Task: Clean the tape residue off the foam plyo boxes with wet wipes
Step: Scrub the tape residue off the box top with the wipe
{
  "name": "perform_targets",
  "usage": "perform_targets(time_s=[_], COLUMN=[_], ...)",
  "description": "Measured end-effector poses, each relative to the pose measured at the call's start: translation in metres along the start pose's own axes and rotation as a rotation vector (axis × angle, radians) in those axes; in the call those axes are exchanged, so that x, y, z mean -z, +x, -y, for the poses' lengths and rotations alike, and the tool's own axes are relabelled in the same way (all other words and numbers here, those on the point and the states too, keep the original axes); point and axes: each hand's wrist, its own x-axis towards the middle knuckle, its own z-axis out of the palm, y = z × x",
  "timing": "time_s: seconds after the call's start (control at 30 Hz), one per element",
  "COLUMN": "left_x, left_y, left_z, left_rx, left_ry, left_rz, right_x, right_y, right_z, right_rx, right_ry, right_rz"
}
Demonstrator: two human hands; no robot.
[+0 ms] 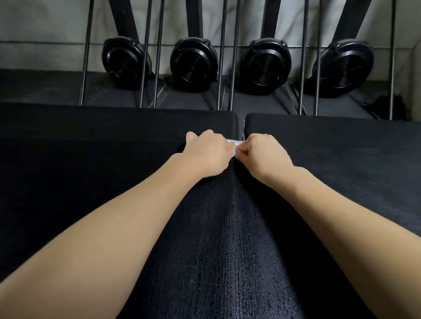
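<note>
Both forearms reach away from the viewer over the black foam plyo boxes (230,278). Left hand (206,151) and right hand (267,156) meet at the seam near the boxes' far edge, each curled closed, pinching a small white wet wipe (235,143) between them. Neither is nearer; the seam runs lengthwise, toward the viewer.

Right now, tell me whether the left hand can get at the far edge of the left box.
Probably yes. The left hand rests on the left box, pinching a white wipe with the right hand near the gap. The far edge lies just beyond its knuckles, with nothing between; it would have to release the wipe first.
</note>
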Motion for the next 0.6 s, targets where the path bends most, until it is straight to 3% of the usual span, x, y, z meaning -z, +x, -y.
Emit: perform_targets(time_s=[0.2,0.33,0.5,0.6], left_x=[0.004,-0.004,-0.004,-0.004], left_y=[-0.071,-0.083,-0.029,0.013], left_z=[-0.036,-0.047,-0.050,-0.053], left_rx=[-0.220,-0.296,-0.197,-0.115], left_ry=[0.051,0.082,-0.008,-0.047], left_rz=[-0.126,-0.186,-0.169,-0.070], right_x=[0.023,0.026,0.019,0.019], right_y=[-0.080,-0.103,-0.043,-0.010], right_z=[-0.013,-0.039,-0.053,-0.058], right_rx=[0.217,0.310,0.195,0.040], right_ry=[-0.227,-0.164,-0.211,-0.151], right_rz=[-0.036,-0.066,-0.050,-0.034])
